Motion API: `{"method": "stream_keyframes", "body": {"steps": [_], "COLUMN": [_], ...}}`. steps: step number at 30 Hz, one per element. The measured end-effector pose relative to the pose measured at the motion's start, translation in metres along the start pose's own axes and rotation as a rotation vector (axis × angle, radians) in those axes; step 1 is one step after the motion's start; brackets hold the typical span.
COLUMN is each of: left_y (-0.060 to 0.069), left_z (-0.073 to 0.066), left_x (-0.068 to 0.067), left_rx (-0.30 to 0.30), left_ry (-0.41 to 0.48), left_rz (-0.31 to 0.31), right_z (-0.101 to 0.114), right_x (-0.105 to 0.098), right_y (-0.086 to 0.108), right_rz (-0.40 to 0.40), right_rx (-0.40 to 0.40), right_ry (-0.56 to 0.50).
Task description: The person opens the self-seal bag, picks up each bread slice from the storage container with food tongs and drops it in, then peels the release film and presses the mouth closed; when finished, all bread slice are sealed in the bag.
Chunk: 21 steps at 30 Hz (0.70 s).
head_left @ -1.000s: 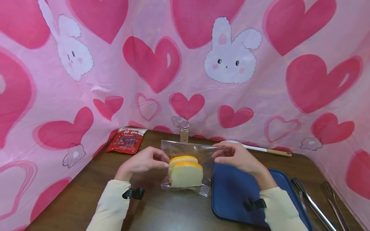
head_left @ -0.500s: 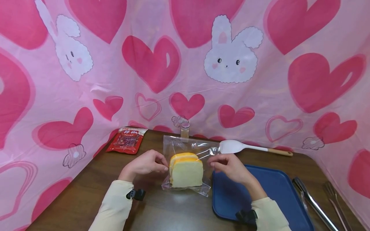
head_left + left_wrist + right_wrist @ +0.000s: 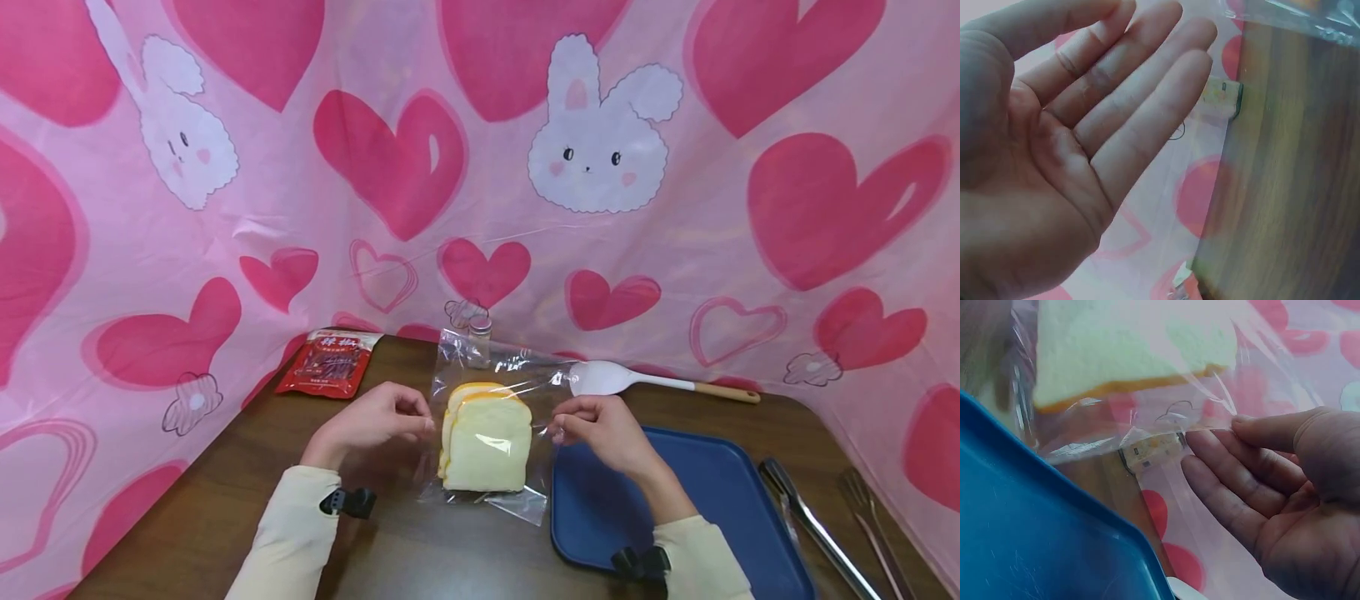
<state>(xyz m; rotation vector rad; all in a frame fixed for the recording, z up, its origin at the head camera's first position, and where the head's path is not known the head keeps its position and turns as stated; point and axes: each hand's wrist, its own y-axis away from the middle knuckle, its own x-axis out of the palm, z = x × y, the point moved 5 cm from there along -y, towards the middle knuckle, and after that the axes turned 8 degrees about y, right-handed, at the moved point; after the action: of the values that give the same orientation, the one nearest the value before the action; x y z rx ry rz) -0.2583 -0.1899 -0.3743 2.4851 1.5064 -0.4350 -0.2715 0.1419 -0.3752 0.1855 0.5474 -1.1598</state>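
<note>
A clear plastic bag (image 3: 543, 392) stands tilted back at the middle of the table, with slices of bread (image 3: 491, 442) inside it. My left hand (image 3: 371, 423) pinches the bag's left edge between thumb and forefinger. In the left wrist view its other fingers (image 3: 1141, 134) stretch out loosely, and only a strip of the bag (image 3: 1297, 19) shows. At the opposite edge my right hand (image 3: 603, 429) pinches the film. The right wrist view shows that thumb (image 3: 1272, 431) against the bag's edge, beside a bread slice (image 3: 1135, 350).
A blue tray (image 3: 607, 521) lies right of the bag, with metal tongs (image 3: 813, 529) and a fork-like utensil (image 3: 870, 529) beyond. Behind stand a small jar (image 3: 480, 337) and a white spatula (image 3: 600, 379). A red packet (image 3: 327, 364) lies back left, near the heart-patterned cloth (image 3: 397, 158).
The right hand has come down from the bag's top right corner to its right edge. The bag and bread have tilted back, showing more of the front slice. The left hand has barely moved.
</note>
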Motion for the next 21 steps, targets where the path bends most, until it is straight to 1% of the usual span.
{"method": "stream_keyframes", "body": {"steps": [3, 5, 8, 11, 16, 21], "left_y": [0.0003, 0.0002, 0.0011, 0.0024, 0.0047, 0.0091], "left_z": [0.0006, -0.0006, -0.0028, -0.0043, -0.0025, 0.0046], "left_x": [-0.0004, -0.0005, -0.0020, -0.0037, -0.0058, -0.0057], "left_rx": [0.000, 0.015, 0.031, 0.031, -0.003, -0.058], "left_ry": [0.072, 0.118, 0.183, 0.236, 0.279, 0.361], "left_rz": [0.025, 0.033, 0.029, 0.019, 0.000, 0.017], "right_z": [-0.0024, -0.0043, -0.0071, -0.0086, -0.0077, -0.0083], "right_x": [-0.0007, -0.0012, -0.0023, -0.0037, -0.0037, -0.0012], "right_y": [-0.0007, -0.0009, -0.0004, 0.0002, 0.0000, -0.0010], "right_rz": [-0.024, -0.039, -0.065, -0.089, -0.098, -0.069], "right_rx": [0.045, 0.070, 0.114, 0.148, 0.169, 0.191], "right_ry": [-0.047, -0.085, -0.125, -0.160, -0.215, -0.222]}}
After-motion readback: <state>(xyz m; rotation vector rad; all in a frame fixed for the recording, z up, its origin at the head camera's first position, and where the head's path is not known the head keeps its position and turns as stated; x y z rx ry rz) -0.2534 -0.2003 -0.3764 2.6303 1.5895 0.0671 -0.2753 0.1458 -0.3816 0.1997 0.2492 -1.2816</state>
